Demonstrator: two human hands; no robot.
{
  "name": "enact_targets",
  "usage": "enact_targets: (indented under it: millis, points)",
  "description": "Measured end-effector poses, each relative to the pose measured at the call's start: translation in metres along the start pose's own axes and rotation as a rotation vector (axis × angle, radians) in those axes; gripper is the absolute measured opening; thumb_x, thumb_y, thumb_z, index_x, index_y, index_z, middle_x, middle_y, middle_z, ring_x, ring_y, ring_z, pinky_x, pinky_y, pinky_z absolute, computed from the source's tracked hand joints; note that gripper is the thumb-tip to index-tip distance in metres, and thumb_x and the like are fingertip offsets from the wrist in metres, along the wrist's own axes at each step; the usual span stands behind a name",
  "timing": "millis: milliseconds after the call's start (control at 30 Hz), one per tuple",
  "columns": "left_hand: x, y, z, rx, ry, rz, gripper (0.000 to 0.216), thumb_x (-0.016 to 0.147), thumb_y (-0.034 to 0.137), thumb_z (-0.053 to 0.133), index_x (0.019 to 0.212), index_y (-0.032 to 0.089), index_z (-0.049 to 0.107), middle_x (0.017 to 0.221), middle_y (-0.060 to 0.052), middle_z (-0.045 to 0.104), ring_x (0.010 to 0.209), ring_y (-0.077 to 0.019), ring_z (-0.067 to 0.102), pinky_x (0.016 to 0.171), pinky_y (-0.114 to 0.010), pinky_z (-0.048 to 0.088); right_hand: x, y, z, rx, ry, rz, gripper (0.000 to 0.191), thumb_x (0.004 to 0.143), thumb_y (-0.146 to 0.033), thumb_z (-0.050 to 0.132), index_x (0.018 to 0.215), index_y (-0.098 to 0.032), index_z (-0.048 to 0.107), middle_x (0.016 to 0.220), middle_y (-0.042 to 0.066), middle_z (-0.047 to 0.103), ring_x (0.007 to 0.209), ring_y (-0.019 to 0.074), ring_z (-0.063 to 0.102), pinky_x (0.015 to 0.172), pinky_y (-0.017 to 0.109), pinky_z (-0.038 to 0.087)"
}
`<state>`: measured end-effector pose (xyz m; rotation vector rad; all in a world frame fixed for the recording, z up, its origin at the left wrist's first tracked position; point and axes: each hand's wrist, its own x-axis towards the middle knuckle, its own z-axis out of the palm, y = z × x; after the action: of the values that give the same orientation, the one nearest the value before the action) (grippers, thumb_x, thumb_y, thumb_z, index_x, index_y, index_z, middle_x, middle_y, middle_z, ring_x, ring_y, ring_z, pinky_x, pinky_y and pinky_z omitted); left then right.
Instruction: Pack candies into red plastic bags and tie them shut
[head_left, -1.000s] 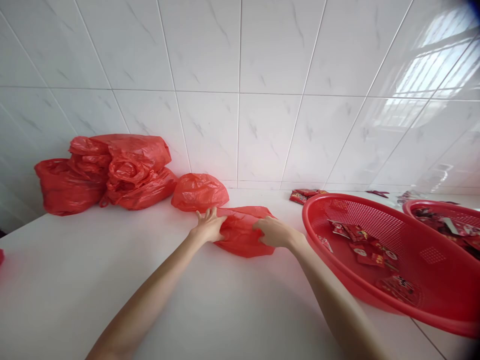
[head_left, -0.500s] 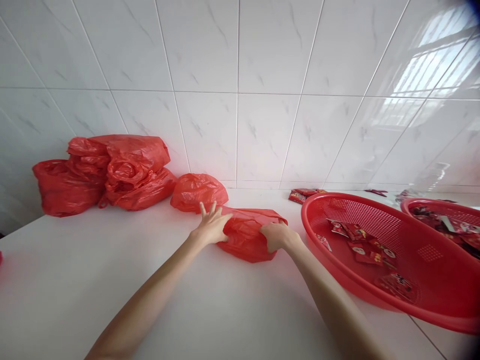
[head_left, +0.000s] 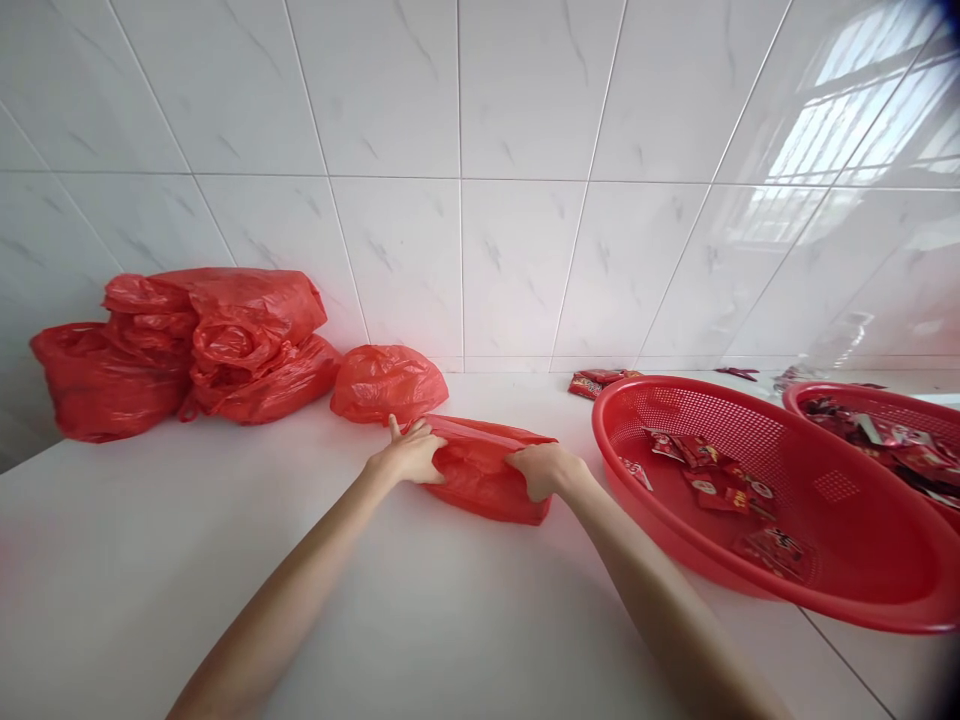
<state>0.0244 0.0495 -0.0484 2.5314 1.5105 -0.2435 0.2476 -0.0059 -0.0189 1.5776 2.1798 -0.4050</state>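
A thin red plastic bag (head_left: 480,485) lies on the white table in front of me, its mouth spread wide. My left hand (head_left: 409,455) holds its left edge, the thumb inside the mouth and the fingers around the outside. At the opposite edge, my right hand (head_left: 544,469) grips the rim, with its fingertips hidden in the plastic. Just behind my left hand sits a puffed-up red plastic bag (head_left: 390,382), close to the bag I hold.
Several filled red bags (head_left: 240,340) are piled against the tiled wall at left. A large red perforated basket (head_left: 862,540) at right contains several small red packets (head_left: 712,490). Behind it are more packets (head_left: 596,381) and a second red basket (head_left: 802,390).
My left hand's spread fingers have drawn in around the bag's edge. The bag's mouth looks a little wider between my hands. The whole view has shifted slightly.
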Motion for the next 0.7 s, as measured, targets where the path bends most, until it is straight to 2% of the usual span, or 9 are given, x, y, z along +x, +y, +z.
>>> enact_targets:
  millis: [100,200,300,367,400,467,533,633,700]
  points:
    - [-0.004,0.000,-0.004,0.006,-0.079,-0.014,0.048,0.066,0.044,0.068,0.109,0.020,0.066,0.129,-0.019,0.054,0.143,-0.0416,0.022,0.105,-0.078,-0.003,-0.001,0.000,-0.001,0.025,0.007,-0.020,0.055,0.061,-0.009,0.068,0.115,-0.017,0.061,0.116,0.012,0.065,0.104,0.0311,0.063,0.072,0.034,0.050]
    - [-0.008,0.007,-0.005,0.015,-0.100,-0.030,0.036,0.069,0.040,0.066,0.097,0.017,0.067,0.121,-0.019,0.058,0.142,-0.0425,0.023,0.107,-0.076,-0.002,-0.009,0.003,-0.008,0.073,0.059,-0.077,0.062,0.070,-0.022,0.070,0.130,-0.019,0.056,0.140,0.014,0.053,0.127,0.0322,0.051,0.086,0.036,0.051]
    - [-0.012,0.013,-0.004,0.011,-0.078,-0.034,0.030,0.075,0.040,0.060,0.091,0.014,0.064,0.114,-0.018,0.060,0.140,-0.0436,0.026,0.107,-0.075,-0.001,-0.035,0.007,-0.021,0.229,0.258,-0.214,0.071,0.081,-0.041,0.063,0.147,-0.026,0.040,0.156,0.008,0.035,0.143,0.0302,0.032,0.103,0.039,0.044]
    - [-0.013,0.015,-0.005,0.001,-0.054,-0.020,0.032,0.079,0.043,0.057,0.092,0.014,0.063,0.113,-0.016,0.061,0.139,-0.0429,0.027,0.107,-0.075,-0.001,-0.061,0.012,-0.030,0.352,0.457,-0.306,0.067,0.087,-0.044,0.057,0.149,-0.031,0.037,0.158,0.004,0.032,0.142,0.0295,0.034,0.108,0.042,0.041]
    - [-0.014,0.016,-0.006,-0.006,-0.045,-0.011,0.034,0.080,0.045,0.056,0.094,0.015,0.063,0.113,-0.015,0.061,0.139,-0.0424,0.028,0.107,-0.074,-0.001,-0.075,0.016,-0.035,0.383,0.561,-0.305,0.065,0.088,-0.046,0.057,0.149,-0.032,0.039,0.157,0.003,0.034,0.141,0.0295,0.037,0.108,0.042,0.041]
    - [-0.017,0.018,-0.009,-0.019,-0.031,0.009,0.037,0.082,0.050,0.054,0.097,0.017,0.063,0.112,-0.014,0.062,0.139,-0.0411,0.030,0.108,-0.074,0.000,-0.104,0.028,-0.042,0.421,0.759,-0.246,0.061,0.089,-0.048,0.056,0.147,-0.032,0.042,0.152,0.003,0.043,0.135,0.0291,0.045,0.107,0.043,0.043]
    - [-0.021,0.021,-0.014,-0.032,-0.001,0.039,0.037,0.084,0.050,0.051,0.100,0.020,0.063,0.110,-0.013,0.063,0.136,-0.0377,0.035,0.110,-0.071,-0.001,-0.128,0.048,-0.048,0.452,0.822,-0.154,0.060,0.087,-0.052,0.058,0.143,-0.034,0.046,0.144,0.004,0.053,0.124,0.0297,0.056,0.097,0.043,0.051]
    - [-0.033,0.033,-0.023,-0.066,0.088,0.137,0.038,0.088,0.046,0.047,0.114,0.023,0.063,0.117,-0.010,0.063,0.129,-0.0313,0.045,0.114,-0.066,-0.004,-0.153,0.090,-0.054,0.388,0.778,0.014,0.059,0.085,-0.054,0.059,0.141,-0.036,0.050,0.130,0.005,0.064,0.118,0.0334,0.059,0.093,0.048,0.052]
    - [-0.042,0.047,-0.027,-0.100,0.144,0.241,0.043,0.090,0.043,0.047,0.127,0.024,0.060,0.130,-0.010,0.059,0.131,-0.0305,0.045,0.116,-0.062,0.001,-0.162,0.123,-0.051,0.308,0.660,0.132,0.064,0.083,-0.055,0.061,0.142,-0.036,0.049,0.133,0.005,0.062,0.120,0.0355,0.058,0.096,0.051,0.049]
